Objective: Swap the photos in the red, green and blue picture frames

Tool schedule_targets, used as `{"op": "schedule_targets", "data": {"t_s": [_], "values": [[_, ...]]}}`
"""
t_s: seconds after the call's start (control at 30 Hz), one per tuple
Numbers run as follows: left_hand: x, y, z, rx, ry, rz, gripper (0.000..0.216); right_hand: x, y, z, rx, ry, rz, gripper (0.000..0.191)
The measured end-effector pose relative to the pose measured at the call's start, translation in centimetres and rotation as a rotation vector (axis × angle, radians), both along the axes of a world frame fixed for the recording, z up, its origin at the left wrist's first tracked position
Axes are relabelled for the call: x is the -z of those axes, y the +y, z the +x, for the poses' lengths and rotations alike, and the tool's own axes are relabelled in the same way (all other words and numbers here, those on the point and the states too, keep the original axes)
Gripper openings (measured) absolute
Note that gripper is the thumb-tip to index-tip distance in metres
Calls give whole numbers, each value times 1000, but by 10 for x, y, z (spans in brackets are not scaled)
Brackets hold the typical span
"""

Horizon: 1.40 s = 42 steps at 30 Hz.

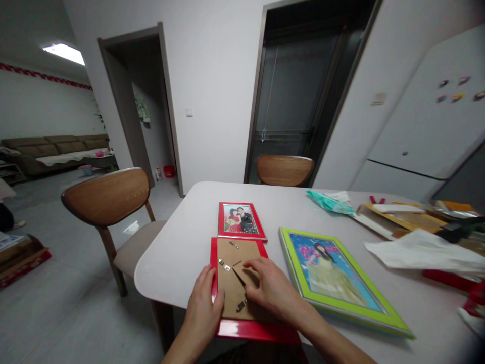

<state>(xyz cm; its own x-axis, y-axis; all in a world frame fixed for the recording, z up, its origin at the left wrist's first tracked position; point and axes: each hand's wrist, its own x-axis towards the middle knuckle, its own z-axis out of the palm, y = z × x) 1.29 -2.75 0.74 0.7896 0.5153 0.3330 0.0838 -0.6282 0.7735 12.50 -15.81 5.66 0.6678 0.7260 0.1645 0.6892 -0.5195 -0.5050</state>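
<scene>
A red picture frame (pixel 257 329) lies face down at the near table edge, its brown backing board (pixel 229 296) showing. Small metal clips (pixel 224 265) sit on the board. My left hand (pixel 202 301) grips the frame's left side, thumb over the rim onto the board. Over the board's right part, my right hand (pixel 271 288) is curled, thumb and forefinger at what looks like a raised stand flap (pixel 239 277); the palm hides much of it. Just beyond lies a second red frame (pixel 242 236), face up with a couple's picture. To the right is a green frame (pixel 350 316) with a picture of a figure in a yellow gown.
On the right of the white table (pixel 174 253) lie a teal-and-white wrapper (pixel 329 201), cardboard packaging (pixel 413 217) and white wrapping sheet (pixel 424 250). One wooden chair (pixel 109 197) stands at left, another chair (pixel 285 170) at the far side.
</scene>
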Motion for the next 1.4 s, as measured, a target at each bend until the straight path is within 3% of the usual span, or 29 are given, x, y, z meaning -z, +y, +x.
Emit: {"op": "schedule_targets", "data": {"t_s": [0.07, 0.23, 0.3, 0.4, 0.47, 0.6, 0.7, 0.77, 0.87, 1.0, 1.1, 1.17, 1.27, 1.4], "values": [[-12, -1, 2, -10, -31, -132, 39, -12, 3, -3, -1, -18, 40, 34], [-34, 22, -1, 23, -106, -760, 55, -27, 6, -7, -79, 6, 179, 29], [-34, 42, -11, -17, -135, -854, 56, -21, -1, 2, -24, -26, 170, 31], [-29, 76, -29, -87, -135, -884, 50, -1, -16, 17, 96, -95, 34, 34], [-24, 96, -40, -153, -88, -806, 43, 14, -24, 24, 134, -106, -85, 35], [-17, 122, -49, -268, 76, -482, 36, 27, -22, 28, 170, -109, -184, 38], [-17, 128, -45, -328, 94, -338, 37, 23, -15, 32, 193, -65, -127, 43], [-19, 121, -39, -363, 66, -244, 40, 16, -13, 35, 219, -4, -5, 49], [-24, 85, -28, -290, 25, -134, 42, 3, -15, 36, 294, 338, 261, 59], [-36, 4, -12, 56, 13, 1, 47, -16, -16, 23, 233, 1010, 704, 66], [-46, -44, -1, 286, -12, 89, 65, -27, -14, 13, 194, 1155, 887, 70], [-52, -60, 5, 320, -59, 157, 62, -30, -13, 10, 158, 1155, 886, 71], [-60, -59, 5, 301, -147, 240, 50, -29, -12, 16, 123, 1022, 753, 71], [-69, -32, -10, 97, -178, 201, 44, -17, -17, 34, 188, 520, 386, 62]]}}
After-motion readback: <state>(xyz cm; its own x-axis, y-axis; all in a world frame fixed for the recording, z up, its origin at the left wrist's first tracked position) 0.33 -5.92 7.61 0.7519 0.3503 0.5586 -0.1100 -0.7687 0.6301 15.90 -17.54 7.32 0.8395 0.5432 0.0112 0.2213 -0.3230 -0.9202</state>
